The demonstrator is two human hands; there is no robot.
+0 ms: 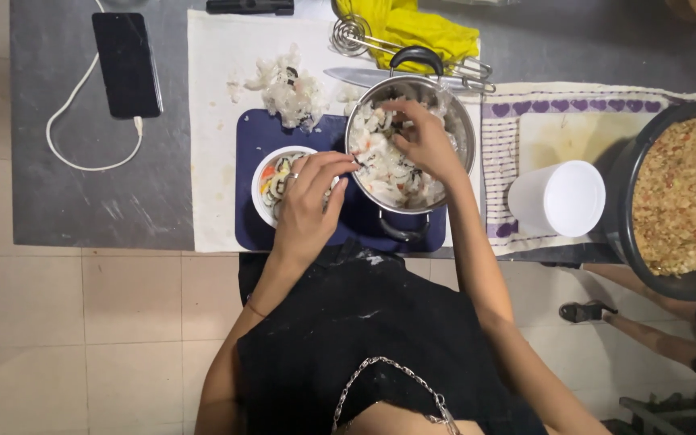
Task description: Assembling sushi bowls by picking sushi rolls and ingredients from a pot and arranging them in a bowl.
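A steel pot (462, 121) with black handles holds chopped white and dark pieces and stands on a blue cutting board (250, 189). My right hand (422, 141) reaches into the pot, fingers bent among the pieces. My left hand (309, 205) lies over a small white bowl (263, 173) of sliced vegetables, its fingertips pinched at the pot's near rim. A ring shows on one left finger. Whether either hand grips food is hard to tell.
A heap of white scraps (287, 89) lies beyond the board, with a knife (364, 76), a whisk (356, 36) and a yellow cloth (416, 28). A white cup (561, 199) and a dark pan of fried rice (678, 193) stand right. A charging phone (126, 64) lies left. Another person's foot (586, 311) is on the floor.
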